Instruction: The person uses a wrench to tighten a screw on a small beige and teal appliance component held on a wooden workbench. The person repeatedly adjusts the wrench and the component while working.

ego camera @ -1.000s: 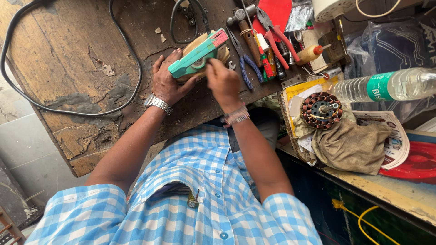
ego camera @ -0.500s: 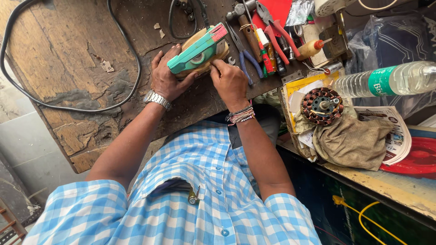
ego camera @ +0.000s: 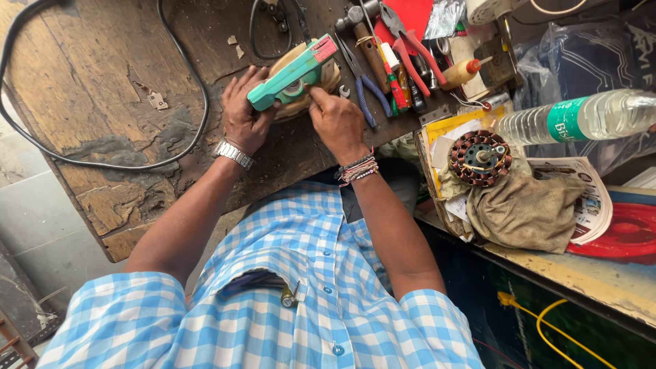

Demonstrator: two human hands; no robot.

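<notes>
Left hand (ego camera: 244, 116) grips green plastic iron (ego camera: 294, 75); right hand (ego camera: 336, 123) pinches its beige body, worn wooden bench (ego camera: 102, 75)

Clear plastic bottle (ego camera: 581, 117) lying on its side at right, green label band (ego camera: 566, 119). Below it, printed leaflet (ego camera: 581, 198) with small colour pictures, partly under brown cloth (ego camera: 523, 208). Silver foil packet (ego camera: 443, 17) at top.

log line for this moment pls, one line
left hand: grips green iron handle | right hand: on clothes iron, handle end | surface: wooden bench | nearby: pliers, plastic bottle
</notes>
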